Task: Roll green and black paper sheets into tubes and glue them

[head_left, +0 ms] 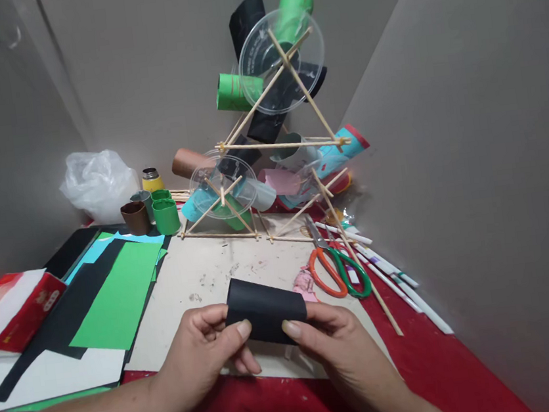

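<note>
A rolled tube of black paper lies sideways between my two hands, just above the pale board. My left hand pinches its left end, with the thumb in front and fingers at the open end. The right end sits in the grip of my right hand, thumb in front and fingers behind or inside. Past the tube, scissors with one orange and one green handle rest on the board's right side. A crumpled pink piece lies beside them.
Stick frames with clear plastic discs and coloured paper tubes stand at the back. Green paper, other sheets and a red packet lie left. Small paper cups and a plastic bag stand behind; straws lie right.
</note>
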`<action>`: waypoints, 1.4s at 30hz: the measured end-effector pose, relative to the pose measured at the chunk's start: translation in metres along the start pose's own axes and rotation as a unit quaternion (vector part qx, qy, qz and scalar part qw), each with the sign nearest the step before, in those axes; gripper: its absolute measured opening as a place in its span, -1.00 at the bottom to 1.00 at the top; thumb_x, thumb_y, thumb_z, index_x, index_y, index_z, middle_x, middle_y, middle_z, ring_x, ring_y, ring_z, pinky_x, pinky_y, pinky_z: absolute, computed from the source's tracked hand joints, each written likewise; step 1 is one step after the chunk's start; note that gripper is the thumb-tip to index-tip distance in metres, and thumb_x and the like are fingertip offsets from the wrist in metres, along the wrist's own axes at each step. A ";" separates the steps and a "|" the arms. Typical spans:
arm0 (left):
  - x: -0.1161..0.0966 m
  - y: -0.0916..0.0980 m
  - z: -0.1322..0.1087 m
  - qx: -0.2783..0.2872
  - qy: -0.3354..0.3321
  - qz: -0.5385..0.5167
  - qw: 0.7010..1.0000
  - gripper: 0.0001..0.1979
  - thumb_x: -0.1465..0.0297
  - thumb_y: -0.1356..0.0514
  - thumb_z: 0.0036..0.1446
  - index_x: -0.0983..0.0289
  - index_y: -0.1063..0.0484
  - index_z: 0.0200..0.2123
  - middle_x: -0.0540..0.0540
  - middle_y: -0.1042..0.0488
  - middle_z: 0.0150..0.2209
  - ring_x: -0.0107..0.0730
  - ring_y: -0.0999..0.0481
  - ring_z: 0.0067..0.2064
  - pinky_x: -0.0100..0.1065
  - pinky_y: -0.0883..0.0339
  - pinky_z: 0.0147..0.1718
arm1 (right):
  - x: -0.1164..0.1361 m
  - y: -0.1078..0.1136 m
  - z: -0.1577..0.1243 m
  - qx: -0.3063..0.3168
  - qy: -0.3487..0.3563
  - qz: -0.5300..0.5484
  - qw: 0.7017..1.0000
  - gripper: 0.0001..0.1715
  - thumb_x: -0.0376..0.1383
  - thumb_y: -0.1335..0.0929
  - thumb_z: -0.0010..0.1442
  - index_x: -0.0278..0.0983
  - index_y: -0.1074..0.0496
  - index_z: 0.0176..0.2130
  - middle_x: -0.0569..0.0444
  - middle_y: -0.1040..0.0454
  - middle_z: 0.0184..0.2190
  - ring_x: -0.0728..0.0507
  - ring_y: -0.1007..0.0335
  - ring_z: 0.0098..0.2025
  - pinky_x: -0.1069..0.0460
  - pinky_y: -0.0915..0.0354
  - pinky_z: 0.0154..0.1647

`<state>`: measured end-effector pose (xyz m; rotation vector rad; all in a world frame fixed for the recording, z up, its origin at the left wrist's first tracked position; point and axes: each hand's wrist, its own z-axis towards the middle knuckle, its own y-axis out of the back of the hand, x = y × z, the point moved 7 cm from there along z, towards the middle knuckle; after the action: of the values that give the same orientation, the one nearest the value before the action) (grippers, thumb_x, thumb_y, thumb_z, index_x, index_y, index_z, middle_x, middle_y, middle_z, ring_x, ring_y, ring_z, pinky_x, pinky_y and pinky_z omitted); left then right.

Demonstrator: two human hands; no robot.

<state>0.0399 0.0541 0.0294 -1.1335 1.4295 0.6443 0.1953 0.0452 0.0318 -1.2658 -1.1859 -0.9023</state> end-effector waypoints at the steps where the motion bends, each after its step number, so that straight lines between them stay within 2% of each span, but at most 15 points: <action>1: 0.000 0.000 0.001 0.003 0.004 -0.008 1.000 -0.62 0.12 -0.28 0.05 0.37 -0.48 -0.33 0.13 -0.56 -0.59 -0.47 -0.47 -0.58 -0.48 -0.37 -0.51 | 0.000 0.000 0.000 0.000 0.000 0.000 1.000 -0.76 -0.22 -0.51 0.04 -0.11 -0.63 -0.21 0.12 -0.61 -0.39 -0.06 -0.46 -0.29 0.10 -0.32 -0.21; 9: 0.003 0.001 0.001 0.004 0.015 -0.007 1.000 -0.63 0.13 -0.28 0.06 0.38 -0.47 -0.41 0.13 -0.56 -0.60 -0.50 -0.46 -0.59 -0.50 -0.36 -0.52 | -0.002 -0.003 -0.001 0.006 -0.008 0.016 1.000 -0.73 -0.22 -0.52 0.01 -0.13 -0.62 -0.20 0.11 -0.62 -0.38 -0.05 -0.46 -0.32 0.09 -0.35 -0.20; 16: 0.004 -0.001 0.002 0.017 0.033 0.010 0.999 -0.61 0.11 -0.27 0.06 0.39 -0.47 -0.34 0.14 -0.56 -0.59 -0.49 -0.46 -0.60 -0.50 -0.33 -0.54 | -0.004 0.001 -0.002 -0.016 -0.017 -0.003 1.000 -0.74 -0.21 -0.51 0.02 -0.21 -0.63 -0.22 0.07 -0.61 -0.37 -0.11 -0.45 -0.32 0.00 -0.36 -0.17; 19: 0.003 0.000 0.003 0.014 0.026 0.017 0.999 -0.63 0.15 -0.28 0.06 0.40 -0.48 -0.33 0.14 -0.57 -0.58 -0.50 -0.46 -0.59 -0.50 -0.34 -0.52 | -0.002 0.001 -0.002 -0.024 -0.018 -0.018 0.999 -0.75 -0.19 -0.50 0.01 -0.22 -0.64 -0.25 0.07 -0.60 -0.39 -0.12 -0.44 -0.33 -0.02 -0.36 -0.18; 23: 0.000 0.004 0.004 -0.001 0.004 0.008 1.000 -0.66 0.17 -0.27 0.09 0.39 -0.48 -0.35 0.13 -0.57 -0.58 -0.50 -0.47 -0.58 -0.50 -0.36 -0.51 | 0.000 -0.001 -0.002 0.003 -0.018 -0.031 0.999 -0.70 -0.19 -0.50 0.01 -0.22 -0.62 -0.21 0.06 -0.57 -0.38 -0.12 -0.42 -0.31 0.00 -0.34 -0.19; 26: -0.004 0.009 0.005 -0.024 -0.011 0.001 1.000 -0.69 0.20 -0.27 0.11 0.38 -0.47 -0.35 0.13 -0.57 -0.57 -0.50 -0.47 -0.57 -0.51 -0.35 -0.51 | -0.001 0.007 -0.003 -0.020 -0.011 -0.054 0.998 -0.68 -0.16 -0.49 0.03 -0.20 -0.59 -0.18 0.11 -0.49 -0.46 -0.06 -0.33 -0.41 0.07 -0.30 -0.32; 28: -0.005 0.011 0.006 -0.034 -0.014 -0.002 0.999 -0.70 0.20 -0.26 0.12 0.38 -0.47 -0.35 0.13 -0.57 -0.56 -0.51 -0.47 -0.57 -0.51 -0.34 -0.52 | -0.001 0.014 -0.003 -0.054 -0.005 -0.065 0.996 -0.68 -0.13 -0.49 0.02 -0.21 -0.59 -0.22 0.12 -0.43 -0.50 -0.04 -0.27 -0.45 0.09 -0.24 -0.42; 30: -0.005 0.011 0.006 -0.038 -0.017 -0.003 0.999 -0.70 0.21 -0.26 0.12 0.38 -0.46 -0.35 0.12 -0.57 -0.57 -0.51 -0.46 -0.58 -0.51 -0.34 -0.52 | -0.001 0.016 -0.003 -0.069 0.001 -0.072 0.995 -0.69 -0.10 -0.49 0.01 -0.25 -0.58 -0.28 0.10 -0.42 -0.49 -0.05 -0.25 -0.44 0.08 -0.21 -0.43; 33: -0.004 0.010 0.005 -0.038 -0.014 -0.004 0.999 -0.71 0.22 -0.26 0.12 0.38 -0.46 -0.37 0.12 -0.57 -0.57 -0.51 -0.46 -0.58 -0.51 -0.34 -0.51 | 0.001 0.013 -0.003 -0.069 0.011 -0.089 0.994 -0.70 -0.09 -0.47 0.05 -0.29 -0.52 -0.45 0.12 -0.33 -0.54 -0.02 -0.15 -0.49 0.08 -0.16 -0.47; 36: -0.003 0.009 0.006 -0.032 -0.008 -0.005 0.999 -0.70 0.22 -0.26 0.12 0.39 -0.47 -0.37 0.13 -0.57 -0.57 -0.51 -0.47 -0.57 -0.51 -0.34 -0.51 | 0.001 0.013 -0.003 -0.077 0.018 -0.101 0.992 -0.63 -0.09 -0.43 0.10 -0.29 -0.43 -0.56 0.20 -0.13 -0.65 0.03 0.05 -0.58 0.09 -0.04 -0.57; 39: -0.002 0.008 0.006 -0.023 -0.002 -0.009 1.000 -0.69 0.20 -0.24 0.13 0.39 -0.46 -0.38 0.14 -0.57 -0.57 -0.50 -0.47 -0.57 -0.49 -0.34 -0.51 | 0.000 0.015 -0.002 -0.081 0.019 -0.101 0.991 -0.62 -0.10 -0.44 0.09 -0.29 -0.41 -0.57 0.23 -0.04 -0.67 0.04 0.15 -0.60 0.10 0.07 -0.63; 42: -0.001 0.008 0.007 -0.016 0.001 -0.019 1.000 -0.67 0.18 -0.21 0.16 0.38 -0.43 -0.41 0.15 -0.57 -0.57 -0.47 -0.49 -0.57 -0.48 -0.35 -0.51 | -0.002 0.016 -0.002 -0.076 0.015 -0.090 0.993 -0.65 -0.10 -0.44 0.09 -0.29 -0.45 -0.54 0.22 -0.07 -0.67 0.05 0.15 -0.60 0.10 0.10 -0.65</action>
<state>0.0354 0.0634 0.0270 -1.1845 1.4005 0.6419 0.2105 0.0449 0.0271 -1.2759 -1.2396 -1.1595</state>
